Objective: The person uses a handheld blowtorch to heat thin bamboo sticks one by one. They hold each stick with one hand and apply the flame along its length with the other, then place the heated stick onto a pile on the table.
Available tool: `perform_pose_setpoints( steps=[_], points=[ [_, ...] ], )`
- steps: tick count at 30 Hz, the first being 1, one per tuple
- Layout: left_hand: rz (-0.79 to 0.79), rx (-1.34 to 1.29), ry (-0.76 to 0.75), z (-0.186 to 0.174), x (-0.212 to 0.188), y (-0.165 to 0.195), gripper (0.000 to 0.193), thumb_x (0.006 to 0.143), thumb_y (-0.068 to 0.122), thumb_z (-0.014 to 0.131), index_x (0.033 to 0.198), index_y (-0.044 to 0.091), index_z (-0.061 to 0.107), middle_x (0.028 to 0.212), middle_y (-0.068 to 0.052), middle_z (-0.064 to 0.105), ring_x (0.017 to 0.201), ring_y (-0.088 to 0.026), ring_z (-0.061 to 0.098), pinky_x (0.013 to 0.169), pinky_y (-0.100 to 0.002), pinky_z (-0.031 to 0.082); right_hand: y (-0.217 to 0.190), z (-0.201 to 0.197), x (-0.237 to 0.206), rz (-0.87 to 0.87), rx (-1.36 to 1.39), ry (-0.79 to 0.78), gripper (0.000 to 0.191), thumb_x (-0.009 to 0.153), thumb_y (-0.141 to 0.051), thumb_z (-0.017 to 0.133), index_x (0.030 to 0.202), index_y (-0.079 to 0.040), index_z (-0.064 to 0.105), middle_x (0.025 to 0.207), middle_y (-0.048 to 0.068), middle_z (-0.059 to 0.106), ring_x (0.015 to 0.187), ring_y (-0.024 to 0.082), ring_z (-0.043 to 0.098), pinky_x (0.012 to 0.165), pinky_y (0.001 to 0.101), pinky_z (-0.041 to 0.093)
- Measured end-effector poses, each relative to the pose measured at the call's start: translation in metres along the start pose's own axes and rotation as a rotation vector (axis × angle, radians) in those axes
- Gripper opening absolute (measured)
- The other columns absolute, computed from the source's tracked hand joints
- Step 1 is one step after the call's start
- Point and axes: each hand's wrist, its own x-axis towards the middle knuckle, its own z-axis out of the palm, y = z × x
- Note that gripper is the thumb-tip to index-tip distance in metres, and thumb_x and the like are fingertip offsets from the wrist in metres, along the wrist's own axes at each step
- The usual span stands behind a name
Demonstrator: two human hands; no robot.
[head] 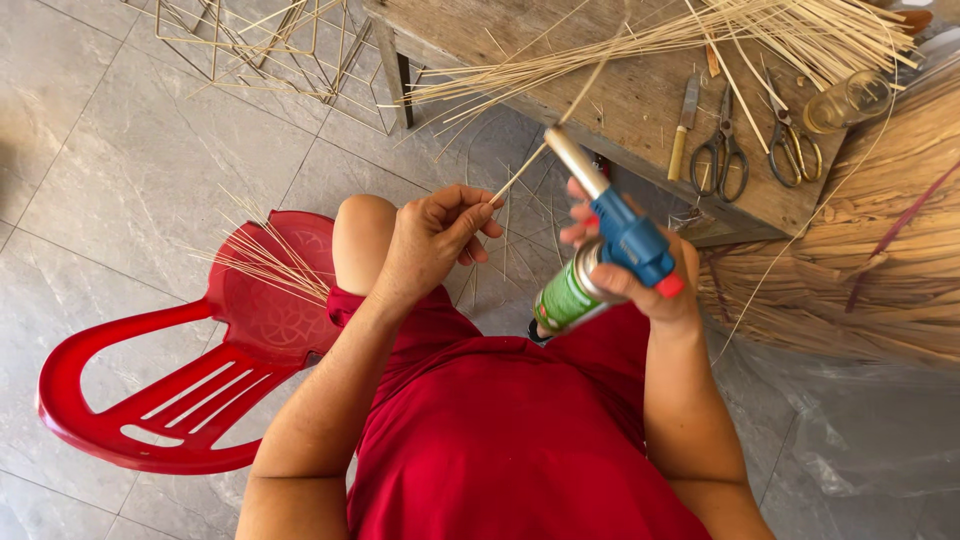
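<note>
My left hand [435, 240] pinches a thin pale bamboo strip [560, 125] that runs up and to the right toward the workbench. My right hand [650, 285] grips a blowtorch [620, 235] with a blue head, a red knob and a metal nozzle, mounted on a green gas can [562, 298]. The nozzle tip sits right against the strip, just above my left fingers. I wear red clothing, and my knee shows behind my left hand.
A wooden workbench [620, 95] holds a bundle of bamboo strips [760, 35], two pairs of scissors [722, 150], a knife [682, 125] and a jar [850, 100]. A red plastic chair [190, 380] with strips stands at left. Woven bamboo [870, 260] lies at right. A wire frame [270, 50] sits on the tile floor.
</note>
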Motion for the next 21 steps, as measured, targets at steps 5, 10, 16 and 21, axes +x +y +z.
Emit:
perform_pose_setpoints(
  steps=[5,10,16,21],
  points=[
    [0.002,0.038,0.033,-0.006,0.002,0.008,0.021,0.102,0.021,0.064,0.11,0.005,0.074,0.082,-0.003,0.077,0.057,-0.004,0.067,0.047,-0.019,0.052,0.008,0.01,-0.021,0.075,0.072,-0.107,0.066,0.088,-0.029,0.083,0.14,0.003,0.058,0.149,0.023,0.06,0.111,0.024,0.073,0.101,0.0383,0.06],
    [0.0,0.057,0.027,-0.002,0.0,0.009,0.02,0.102,0.021,0.064,0.108,0.005,0.074,0.081,-0.003,0.077,0.056,-0.004,0.067,0.047,-0.019,0.051,0.018,0.005,-0.02,0.071,0.116,-0.041,0.064,0.087,-0.027,0.083,0.139,0.002,0.06,0.146,0.023,0.061,0.109,0.024,0.073,0.097,0.0385,0.061],
    [0.017,0.059,0.026,0.003,-0.001,0.01,0.019,0.102,0.02,0.065,0.107,0.004,0.073,0.079,-0.003,0.077,0.055,-0.005,0.066,0.046,-0.019,0.051,0.012,-0.005,-0.006,-0.021,0.267,0.184,0.063,0.089,-0.029,0.084,0.14,-0.001,0.061,0.147,0.022,0.059,0.114,0.024,0.071,0.1,0.0371,0.059],
    [0.017,0.041,-0.004,0.019,-0.001,0.008,0.017,0.101,0.018,0.067,0.107,0.003,0.073,0.078,-0.004,0.076,0.056,-0.006,0.066,0.047,-0.02,0.05,0.0,0.012,-0.007,-0.051,0.131,0.124,0.061,0.089,-0.031,0.085,0.135,0.002,0.064,0.151,0.026,0.058,0.113,0.027,0.073,0.098,0.0408,0.062]
  ],
)
